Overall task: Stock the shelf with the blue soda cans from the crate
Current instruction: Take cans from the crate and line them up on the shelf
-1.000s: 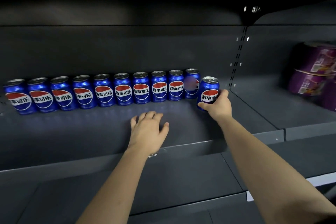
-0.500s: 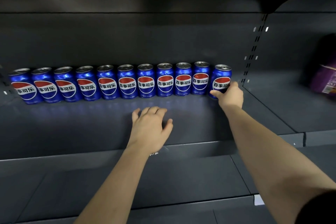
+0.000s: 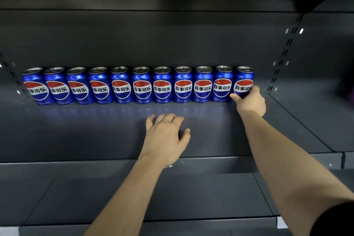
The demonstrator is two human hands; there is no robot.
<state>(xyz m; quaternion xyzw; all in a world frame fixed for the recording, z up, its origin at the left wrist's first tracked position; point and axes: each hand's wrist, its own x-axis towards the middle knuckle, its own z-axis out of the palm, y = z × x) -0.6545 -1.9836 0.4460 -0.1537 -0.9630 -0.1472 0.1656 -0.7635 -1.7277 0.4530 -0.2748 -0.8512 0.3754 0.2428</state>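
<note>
Head view, near to far. At 6 o'clock, lower shelf point(image 3: 191, 197), grey metal. Toward centre, left hand point(image 3: 164, 136) palm-down on the stocked shelf point(image 3: 76, 136), fingers spread and relaxed, holding nothing, apparently bracing. At 2 o'clock from that hand, right hand point(image 3: 251, 101) wrapped round the lower half of the end can point(image 3: 244, 80), thumb across the front under the logo, other fingers out of sight round the right side. End can upright at the right end of the row of blue cans point(image 3: 141, 86), touching or all but touching its neighbour at 9 o'clock; row running 9 to 3 along the back panel point(image 3: 172, 40). Slotted upright point(image 3: 283, 57) beyond at 3 o'clock. Crate not in view. Handling, by judgement: full can likely weighty for its size, thin wall stiff while sealed yet easily dented, glossy skin slippery. Best taken round mid-body, thumb opposite fingers; top rim poor purchase. Better slid into line than dropped.
</note>
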